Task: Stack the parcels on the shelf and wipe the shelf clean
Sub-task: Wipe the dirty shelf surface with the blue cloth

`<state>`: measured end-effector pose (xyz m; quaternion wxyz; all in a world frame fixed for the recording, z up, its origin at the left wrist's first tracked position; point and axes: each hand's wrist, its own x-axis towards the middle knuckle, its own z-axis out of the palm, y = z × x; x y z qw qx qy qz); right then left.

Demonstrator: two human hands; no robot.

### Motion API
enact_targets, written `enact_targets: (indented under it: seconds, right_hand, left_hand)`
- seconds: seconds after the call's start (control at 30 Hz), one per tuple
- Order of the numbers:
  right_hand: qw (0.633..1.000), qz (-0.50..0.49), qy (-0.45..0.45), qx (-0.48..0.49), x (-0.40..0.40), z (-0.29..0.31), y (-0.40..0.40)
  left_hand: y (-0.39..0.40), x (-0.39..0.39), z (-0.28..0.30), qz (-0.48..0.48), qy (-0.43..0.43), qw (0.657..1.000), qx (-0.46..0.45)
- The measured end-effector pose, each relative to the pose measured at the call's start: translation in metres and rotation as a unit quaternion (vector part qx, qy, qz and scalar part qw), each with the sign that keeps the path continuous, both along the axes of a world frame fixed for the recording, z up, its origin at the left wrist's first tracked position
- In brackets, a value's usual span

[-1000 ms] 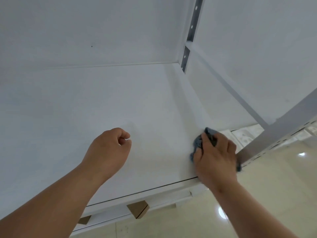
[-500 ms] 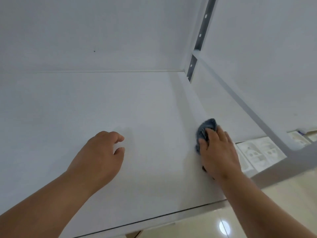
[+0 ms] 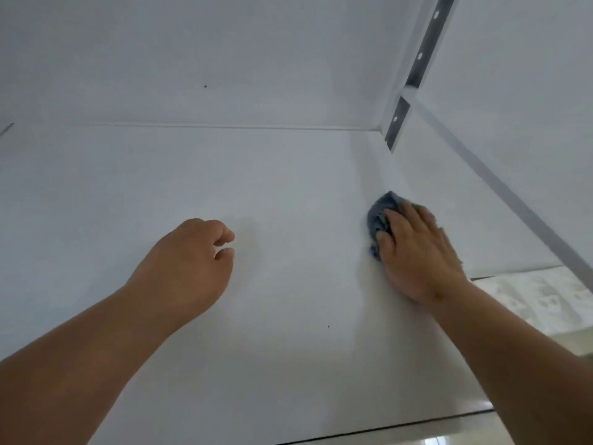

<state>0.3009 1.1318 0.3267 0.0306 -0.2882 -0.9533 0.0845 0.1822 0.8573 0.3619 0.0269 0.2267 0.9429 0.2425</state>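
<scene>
From what I see, this looks like a storeroom or stock area rather than a home. A broad white shelf [image 3: 256, 187] runs back to a plain white wall [image 3: 224, 53], carried by a slotted metal upright [image 3: 417, 59] of the boltless racking kind. Glossy pale floor tiles [image 3: 449, 436] show below the front edge.

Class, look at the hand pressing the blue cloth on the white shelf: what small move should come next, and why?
Probably slide the right hand and the blue cloth farther back along the right edge of the shelf, toward the rear corner by the slotted upright. The cloth lies flat under the palm, short of that corner, and bare shelf lies beyond it. The left hand holds nothing.
</scene>
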Motion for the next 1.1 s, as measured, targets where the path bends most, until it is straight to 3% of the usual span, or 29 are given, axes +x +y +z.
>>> enact_targets:
  seconds: [0.07, 0.13, 0.3, 0.4, 0.47, 0.57, 0.67, 0.8, 0.87, 0.97, 1.1]
  right_hand:
    - [0.997, -0.080, -0.011, -0.021, -0.019, 0.002, 0.018]
    - [0.996, -0.091, -0.004, -0.009, -0.049, 0.002, 0.003]
    - [0.982, 0.163, 0.076, 0.059, -0.083, -0.006, -0.124]
    - [0.949, 0.306, 0.074, 0.021, -0.037, -0.009, -0.190]
    - [0.937, 0.343, 0.065, -0.003, -0.001, -0.007, -0.187]
    - [0.958, 0.283, 0.044, 0.031, 0.033, -0.011, -0.136]
    - [0.995, 0.096, -0.017, 0.033, 0.062, -0.007, -0.087]
    - [0.992, -0.121, -0.035, -0.020, 0.084, -0.009, -0.107]
    - [0.993, -0.117, 0.009, 0.002, 0.081, -0.011, -0.155]
    - [0.997, -0.030, 0.071, 0.004, 0.063, -0.016, -0.237]
    - [0.992, 0.097, 0.077, -0.028, 0.042, -0.008, -0.313]
  left_hand:
    - [-0.005, -0.001, -0.001, 0.010, -0.005, 1.000, 0.004]
    - [-0.009, 0.000, -0.002, 0.018, -0.011, 1.000, 0.009]
    - [-0.019, -0.003, -0.005, 0.027, 0.000, 0.999, 0.019]
    - [-0.023, -0.003, -0.004, 0.032, 0.003, 0.999, 0.018]
    - [-0.027, 0.000, -0.003, 0.029, -0.005, 0.999, 0.017]
    - [-0.033, 0.006, -0.002, 0.017, -0.007, 1.000, 0.013]
    - [-0.039, 0.015, -0.001, 0.006, -0.010, 1.000, 0.011]
    - [-0.049, 0.028, 0.001, -0.010, -0.020, 1.000, 0.007]
    - [-0.055, 0.035, 0.002, -0.016, -0.026, 1.000, 0.005]
    - [-0.065, 0.044, 0.003, -0.028, -0.028, 0.999, -0.001]
    - [-0.081, 0.051, 0.008, -0.018, -0.037, 0.999, -0.009]
